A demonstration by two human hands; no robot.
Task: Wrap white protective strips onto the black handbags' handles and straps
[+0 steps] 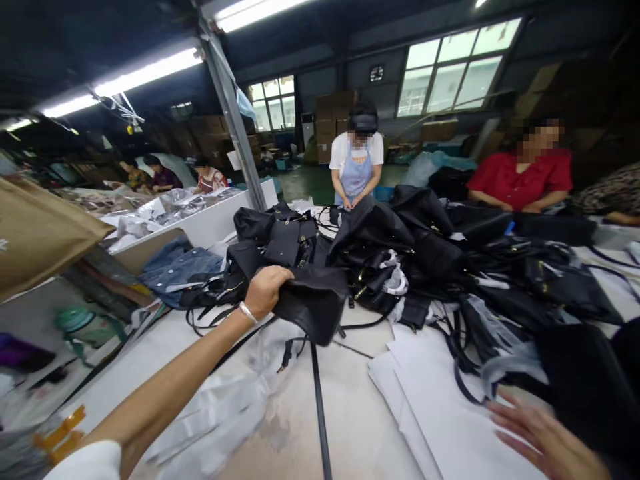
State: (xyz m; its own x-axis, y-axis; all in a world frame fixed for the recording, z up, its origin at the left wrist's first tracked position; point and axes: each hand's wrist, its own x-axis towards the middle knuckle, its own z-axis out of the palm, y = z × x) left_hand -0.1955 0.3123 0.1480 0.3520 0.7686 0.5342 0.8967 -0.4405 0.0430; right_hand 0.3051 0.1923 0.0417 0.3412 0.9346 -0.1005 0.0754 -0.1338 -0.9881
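My left hand (269, 291) is closed on the edge of a black bag (315, 303), which hangs a little above the table with a strap trailing down. A small zipper pull dangles below it. At the lower right, my right hand (543, 433) has its fingers apart and holds nothing. It is over the right side of a stack of white paper sheets (430, 400), close to a bag strap and clear wrapping (515, 365). Behind both hands lies a large pile of black bags (430, 247).
Clear plastic (215, 420) lies on the white table (295, 427). A denim item (177, 267) and a metal post (233, 107) are at the left, beside a green bottle (83, 327). Across the table are a person in an apron (357, 167) and one in red (523, 177).
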